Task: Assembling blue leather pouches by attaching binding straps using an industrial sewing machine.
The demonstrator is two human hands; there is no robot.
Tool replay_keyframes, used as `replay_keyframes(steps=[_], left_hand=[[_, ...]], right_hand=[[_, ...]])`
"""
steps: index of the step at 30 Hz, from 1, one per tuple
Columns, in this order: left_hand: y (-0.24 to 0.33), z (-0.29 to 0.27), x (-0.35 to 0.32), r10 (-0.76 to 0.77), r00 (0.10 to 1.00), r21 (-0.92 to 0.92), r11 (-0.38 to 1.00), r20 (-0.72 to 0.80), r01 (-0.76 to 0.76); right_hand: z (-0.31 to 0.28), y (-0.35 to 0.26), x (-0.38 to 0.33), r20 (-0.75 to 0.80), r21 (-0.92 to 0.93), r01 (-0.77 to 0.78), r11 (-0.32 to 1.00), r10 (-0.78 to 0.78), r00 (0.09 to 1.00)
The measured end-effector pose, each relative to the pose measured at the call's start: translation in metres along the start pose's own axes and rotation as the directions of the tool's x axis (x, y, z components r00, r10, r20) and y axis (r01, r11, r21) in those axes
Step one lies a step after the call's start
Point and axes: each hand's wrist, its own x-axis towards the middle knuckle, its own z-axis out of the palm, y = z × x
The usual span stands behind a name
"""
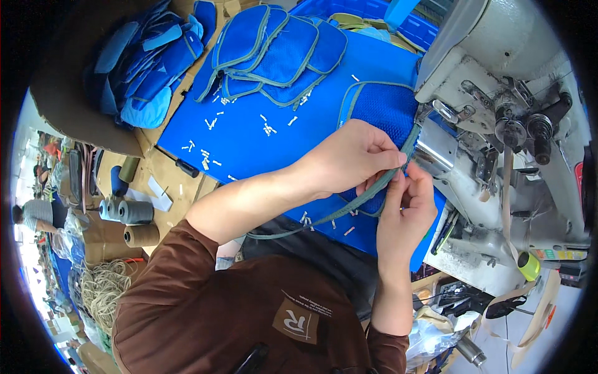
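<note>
A blue mesh fabric piece (383, 107) with grey-green edging lies against the sewing machine (486, 118), partly hidden under my hands. My left hand (358, 156) is closed, thumb and forefinger pinching a grey-green binding strip (349, 207) along the piece's edge. Just below and to the right, my right hand (408, 209) pinches the same strip between thumb and fingers. From there the strip's loose tail trails down and left past the front edge of the blue work surface (249, 146). The machine's needle area is not clearly visible.
Finished-looking blue pads (274, 53) with grey edging are piled at the far side. Small white scraps (269, 129) dot the work surface. A cardboard box (65, 103) with blue pieces stands at left, near several thread cones (136, 212). Beige tape (507, 199) hangs at right.
</note>
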Motion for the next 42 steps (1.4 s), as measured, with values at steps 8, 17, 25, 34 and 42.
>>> replay_keyframes(steps=[8, 17, 25, 34, 42], left_hand=[[-0.012, -0.003, 0.009, -0.044, 0.999, -0.091, 0.995, 0.001, 0.044], [-0.018, 0.005, 0.0, -0.004, 1.0, -0.292, 0.956, 0.022, 0.01], [-0.025, 0.007, -0.005, 0.068, 0.997, -0.352, 0.934, 0.036, -0.051], [-0.027, 0.004, -0.005, 0.089, 0.994, -0.417, 0.907, 0.062, -0.056], [-0.025, -0.001, -0.005, 0.073, 0.994, -0.376, 0.926, 0.085, -0.036]], right_hand=[[-0.043, 0.019, -0.017, 0.168, -0.303, 0.043, 0.952, 0.009, 0.986], [-0.103, 0.055, -0.027, 0.53, -0.561, 0.148, 0.815, 0.216, 0.82], [-0.154, -0.015, 0.004, 0.491, -0.033, -0.672, 0.74, 0.598, 0.634], [-0.156, -0.028, 0.053, 0.629, -0.272, -0.577, 0.77, 0.596, 0.499], [-0.122, -0.042, 0.065, 0.676, -0.342, -0.34, 0.876, 0.481, 0.559]])
